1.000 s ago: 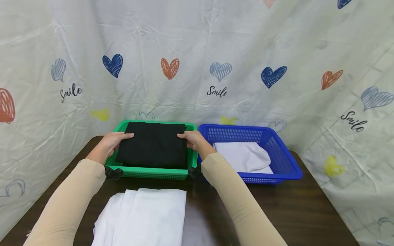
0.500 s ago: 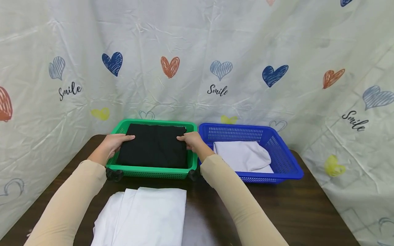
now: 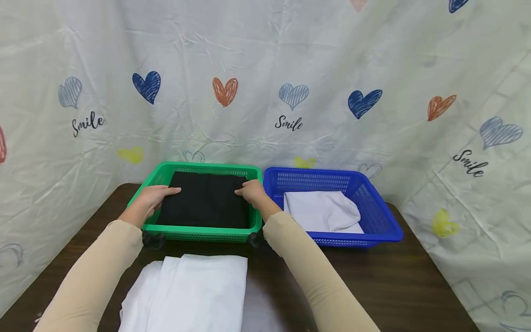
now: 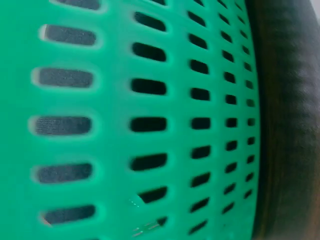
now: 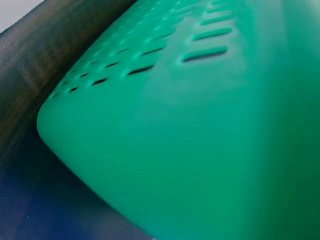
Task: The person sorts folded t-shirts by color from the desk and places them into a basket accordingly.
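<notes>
A creased whitish sheet [image 3: 249, 41], printed with blue, orange and yellow hearts [image 3: 147, 87] and the word "Smile" [image 3: 289, 123], hangs behind the dark brown desk [image 3: 398, 272]. Light leaves a sheen [image 3: 269, 310] on its near part.

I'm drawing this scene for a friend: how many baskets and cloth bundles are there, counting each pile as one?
Baskets: 2 (green basket, blue basket)
Cloth bundles: 3 (black bundle, pale bundle, white bundle)
Total: 5
</notes>
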### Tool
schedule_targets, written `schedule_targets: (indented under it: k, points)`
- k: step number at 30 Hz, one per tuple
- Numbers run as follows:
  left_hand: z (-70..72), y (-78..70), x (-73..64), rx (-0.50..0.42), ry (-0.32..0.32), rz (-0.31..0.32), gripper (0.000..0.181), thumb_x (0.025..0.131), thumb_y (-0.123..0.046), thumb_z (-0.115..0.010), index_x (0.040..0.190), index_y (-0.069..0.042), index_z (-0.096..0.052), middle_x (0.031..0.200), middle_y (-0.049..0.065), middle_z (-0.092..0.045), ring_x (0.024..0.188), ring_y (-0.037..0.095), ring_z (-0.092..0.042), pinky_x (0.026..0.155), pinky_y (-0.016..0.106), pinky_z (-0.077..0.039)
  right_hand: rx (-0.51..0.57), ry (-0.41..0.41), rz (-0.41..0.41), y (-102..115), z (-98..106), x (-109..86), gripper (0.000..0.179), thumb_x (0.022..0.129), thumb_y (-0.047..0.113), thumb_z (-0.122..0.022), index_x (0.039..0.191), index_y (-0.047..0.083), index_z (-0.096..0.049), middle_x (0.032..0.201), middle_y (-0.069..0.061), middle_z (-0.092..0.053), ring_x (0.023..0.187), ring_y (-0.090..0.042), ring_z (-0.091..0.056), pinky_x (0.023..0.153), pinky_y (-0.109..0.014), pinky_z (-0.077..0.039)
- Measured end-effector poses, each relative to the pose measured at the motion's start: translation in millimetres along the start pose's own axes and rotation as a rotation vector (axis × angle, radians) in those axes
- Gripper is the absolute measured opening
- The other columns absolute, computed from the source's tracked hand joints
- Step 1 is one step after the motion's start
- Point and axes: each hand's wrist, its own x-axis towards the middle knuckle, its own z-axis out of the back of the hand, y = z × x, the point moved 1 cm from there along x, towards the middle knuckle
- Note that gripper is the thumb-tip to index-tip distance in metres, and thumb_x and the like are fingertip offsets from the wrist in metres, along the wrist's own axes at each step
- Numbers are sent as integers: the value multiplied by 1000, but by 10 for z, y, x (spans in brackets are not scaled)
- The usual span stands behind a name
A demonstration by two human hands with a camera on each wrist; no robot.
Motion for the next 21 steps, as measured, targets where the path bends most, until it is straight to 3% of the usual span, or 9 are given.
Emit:
schedule_targets:
  k: [2,4,5,8,10,12,14,15,21]
  points:
    - [10,23,0,4,-6,12,77,96,-48,-60,155,-6,-32,49,-11,-37,45,8,-31,66,29,-39,-24,24,15,-59,-53,104,51,98,12,-62,147,5,-48,144,-14,-54,94,-22,-57,84,-35,-47]
    - [18,55,5,12,-17,22,80,96,-48,-60,156,-7,-29,49,-11,-35,45,9,-29,67,30,-38,-40,36,18,-61,-92,113,51,99,11,-60,148,6,-46,148,-13,-51,98,-23,-58,85,-36,-46]
    - [17,67,4,18,-20,26,81,96,-48,-60,157,-7,-27,49,-11,-35,45,9,-29,65,29,-37,-43,36,12,-66,-111,120,50,99,11,-60,148,7,-47,151,-12,-49,98,-23,-58,85,-36,-46]
    - [8,111,13,25,-23,25,81,95,-48,-61,156,-7,-28,49,-10,-33,46,9,-29,60,29,-35,-38,17,-22,-97,-163,151,48,100,11,-59,147,10,-48,149,-10,-51,76,-17,-46,77,-34,-42]
    - [-1,139,24,22,-20,20,80,95,-47,-62,156,-7,-30,49,-10,-33,46,9,-29,57,29,-34,-14,4,-46,-119,-195,162,47,100,10,-59,146,11,-50,149,-9,-52,78,-17,-49,78,-32,-44]
    - [-8,163,36,13,-15,11,78,95,-45,-62,155,-6,-32,49,-10,-32,46,9,-29,56,29,-34,14,-7,-60,-136,-220,164,46,100,8,-58,145,12,-51,147,-9,-54,100,-21,-62,82,-33,-47]
    - [-14,182,52,5,-15,8,78,95,-45,-63,155,-6,-33,49,-10,-32,45,9,-28,56,29,-35,39,-12,-70,-145,-244,162,46,100,5,-56,145,11,-52,146,-9,-55,129,-28,-56,87,-34,-48]
    - [-16,189,63,2,-15,6,78,95,-45,-63,155,-5,-32,49,-11,-32,45,9,-28,57,29,-35,47,-13,-74,-148,-253,160,45,100,4,-56,144,11,-52,146,-9,-55,135,-30,-51,92,-35,-50]
    - [-30,194,102,-5,-11,-4,83,94,-45,-64,156,-4,-27,48,-12,-33,44,8,-28,61,28,-39,78,-7,-110,-185,-302,168,45,100,1,-52,144,10,-52,150,-10,-50,140,-32,-45,113,-44,-43]
